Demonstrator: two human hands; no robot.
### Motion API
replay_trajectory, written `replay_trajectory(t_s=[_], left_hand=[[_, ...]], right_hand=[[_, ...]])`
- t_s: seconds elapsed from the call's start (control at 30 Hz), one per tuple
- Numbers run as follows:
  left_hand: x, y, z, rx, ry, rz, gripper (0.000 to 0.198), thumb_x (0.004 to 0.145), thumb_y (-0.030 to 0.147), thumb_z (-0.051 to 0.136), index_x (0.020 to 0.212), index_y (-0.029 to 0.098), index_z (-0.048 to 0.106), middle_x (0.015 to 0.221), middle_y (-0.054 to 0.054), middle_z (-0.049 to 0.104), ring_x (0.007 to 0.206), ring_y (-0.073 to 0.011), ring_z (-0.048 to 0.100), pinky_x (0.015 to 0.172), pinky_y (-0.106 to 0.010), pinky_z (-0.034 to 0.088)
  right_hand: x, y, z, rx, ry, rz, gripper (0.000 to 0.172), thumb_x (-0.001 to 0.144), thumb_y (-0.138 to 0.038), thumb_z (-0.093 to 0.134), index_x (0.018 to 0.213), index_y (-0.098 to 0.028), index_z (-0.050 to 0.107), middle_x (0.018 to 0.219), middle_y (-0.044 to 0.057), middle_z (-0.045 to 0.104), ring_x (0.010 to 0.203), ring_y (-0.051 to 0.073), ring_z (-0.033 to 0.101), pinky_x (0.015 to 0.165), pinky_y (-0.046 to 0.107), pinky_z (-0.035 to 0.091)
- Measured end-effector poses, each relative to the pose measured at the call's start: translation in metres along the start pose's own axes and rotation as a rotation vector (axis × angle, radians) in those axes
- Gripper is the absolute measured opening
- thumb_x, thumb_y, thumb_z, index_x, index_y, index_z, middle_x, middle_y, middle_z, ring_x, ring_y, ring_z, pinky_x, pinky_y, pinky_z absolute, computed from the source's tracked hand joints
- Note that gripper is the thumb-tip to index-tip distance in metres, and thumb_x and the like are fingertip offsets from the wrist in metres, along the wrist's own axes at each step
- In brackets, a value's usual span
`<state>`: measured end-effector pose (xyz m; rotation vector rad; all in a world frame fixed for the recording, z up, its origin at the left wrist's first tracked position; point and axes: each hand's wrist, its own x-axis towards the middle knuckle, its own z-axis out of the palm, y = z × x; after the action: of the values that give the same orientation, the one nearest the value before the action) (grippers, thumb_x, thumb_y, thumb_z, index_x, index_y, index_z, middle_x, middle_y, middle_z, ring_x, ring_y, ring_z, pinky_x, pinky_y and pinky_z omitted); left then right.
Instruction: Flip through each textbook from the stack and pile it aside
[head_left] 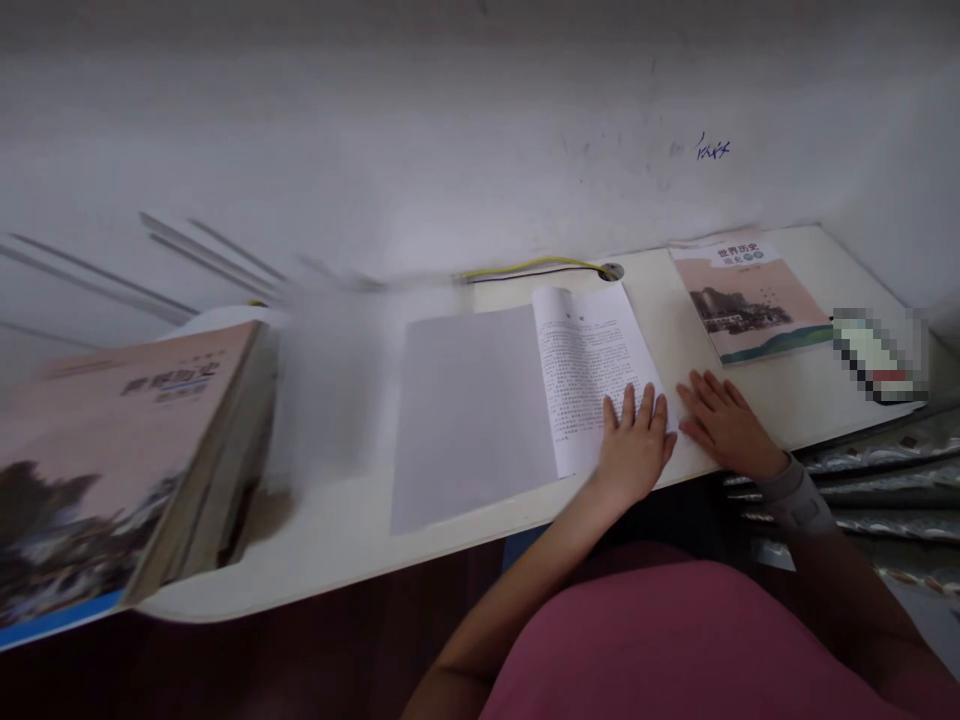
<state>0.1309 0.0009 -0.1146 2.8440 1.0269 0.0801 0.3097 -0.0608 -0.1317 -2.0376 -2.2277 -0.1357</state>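
We see dim grey light, deep shadow below the desk (pixel 330 540), smearing blur on the stacked books (pixel 150 430), pixelation at right.

dusky-pink top (pixel 675 640) | broad grey wristband (pixel 799 498), right wrist | forearms (pixel 525 592) bare

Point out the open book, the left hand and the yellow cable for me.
Open book (pixel 514 400): head view, on its plain left side.
Left hand (pixel 634 446): head view, back of the hand.
Yellow cable (pixel 551 261): head view, middle stretch.
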Motion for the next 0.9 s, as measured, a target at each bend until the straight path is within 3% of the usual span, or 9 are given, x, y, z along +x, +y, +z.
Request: replay_trajectory(t_s=[0.47, 0.6, 0.67, 0.77, 0.83, 0.9], left_hand=[[0.0, 0.007, 0.001, 0.008, 0.006, 0.015, 0.054, 0.098, 0.04, 0.029, 0.144, 0.012, 0.036, 0.151, -0.014, 0.033, 0.141, -0.0366, 0.024, 0.11, -0.062, 0.023], [-0.004, 0.004, -0.002, 0.01, -0.034, 0.029, 0.059, 0.098, 0.042, 0.028, 0.145, 0.007, 0.033, 0.152, -0.017, 0.03, 0.142, -0.0348, 0.022, 0.112, -0.058, 0.022], [-0.004, -0.006, -0.007, 0.002, -0.082, 0.06, 0.06, 0.098, 0.043, 0.026, 0.145, 0.005, 0.03, 0.152, -0.019, 0.027, 0.142, -0.0318, 0.023, 0.112, -0.054, 0.025], [0.012, -0.038, -0.023, -0.052, -0.2, 0.241, 0.058, 0.099, 0.043, 0.024, 0.144, 0.008, 0.034, 0.151, -0.018, 0.032, 0.141, -0.025, 0.028, 0.111, -0.042, 0.031], [0.037, -0.064, -0.036, -0.086, -0.276, 0.398, 0.047, 0.099, 0.04, 0.03, 0.134, 0.014, 0.049, 0.145, -0.012, 0.044, 0.137, -0.0207, 0.037, 0.109, -0.035, 0.033], [0.071, -0.088, -0.048, -0.044, -0.217, 0.314, 0.034, 0.095, 0.037, 0.046, 0.121, 0.019, 0.058, 0.132, -0.008, 0.056, 0.122, -0.0215, 0.052, 0.101, -0.037, 0.043]], right_hand=[[0.001, -0.002, 0.0, -0.004, 0.014, 0.024, 0.053, 0.096, -0.042, 0.037, 0.141, -0.015, 0.043, 0.149, 0.018, 0.037, 0.138, 0.032, 0.032, 0.109, 0.05, 0.028], [0.0, -0.005, -0.001, -0.02, 0.021, 0.006, 0.049, 0.095, -0.038, 0.04, 0.143, -0.025, 0.041, 0.151, 0.015, 0.034, 0.138, 0.033, 0.033, 0.107, 0.052, 0.029], [0.0, -0.005, -0.002, -0.031, 0.023, -0.013, 0.046, 0.095, -0.035, 0.042, 0.141, -0.031, 0.042, 0.153, 0.013, 0.032, 0.138, 0.035, 0.032, 0.107, 0.054, 0.029], [0.0, -0.005, -0.001, -0.04, 0.026, -0.026, 0.044, 0.095, -0.034, 0.043, 0.138, -0.034, 0.046, 0.151, 0.011, 0.036, 0.137, 0.036, 0.032, 0.105, 0.056, 0.029], [0.001, -0.005, 0.0, -0.039, 0.033, -0.024, 0.043, 0.095, -0.036, 0.043, 0.137, -0.034, 0.048, 0.149, 0.011, 0.038, 0.137, 0.036, 0.033, 0.105, 0.056, 0.031], [0.001, -0.005, 0.0, -0.039, 0.043, -0.024, 0.042, 0.095, -0.037, 0.043, 0.137, -0.035, 0.048, 0.148, 0.01, 0.04, 0.136, 0.036, 0.034, 0.104, 0.056, 0.032]])
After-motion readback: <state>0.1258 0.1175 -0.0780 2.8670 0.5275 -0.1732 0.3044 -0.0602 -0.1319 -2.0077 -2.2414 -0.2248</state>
